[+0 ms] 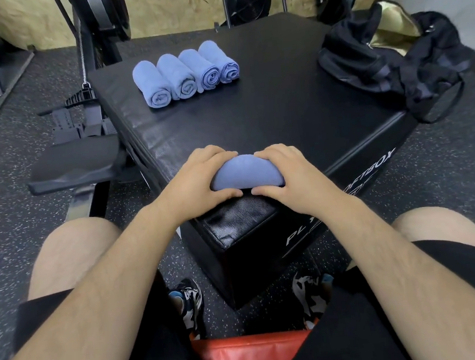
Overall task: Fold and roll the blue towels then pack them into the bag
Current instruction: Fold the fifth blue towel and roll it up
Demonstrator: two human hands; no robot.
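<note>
So, the towel [245,173] being worked on sits at the near corner of the table [266,99]. It looks nearly rolled up: a fat blue bundle with no loose tail that I can see, though the grips hide both ends. Left grip [201,177] is wrapped round its left end, fingers over the top and thumb on the near side. Right grip [290,172] does the same on the right end. Both are clenched on the towel, holding it down on the table.

Further out, four rolls [184,78] lie side by side at the far left of the table, touching each other, spiral ends facing this way. I'd call that four finished and the fifth almost there. The bag [377,52] slumps at the far right edge, well apart from the rolls. Its mouth is open with gold lining showing, and I can't spot any blue in it. No flat towels in view either. My guess: rolling is about wrapped up and packing hasn't started, so roughly halfway.
</note>
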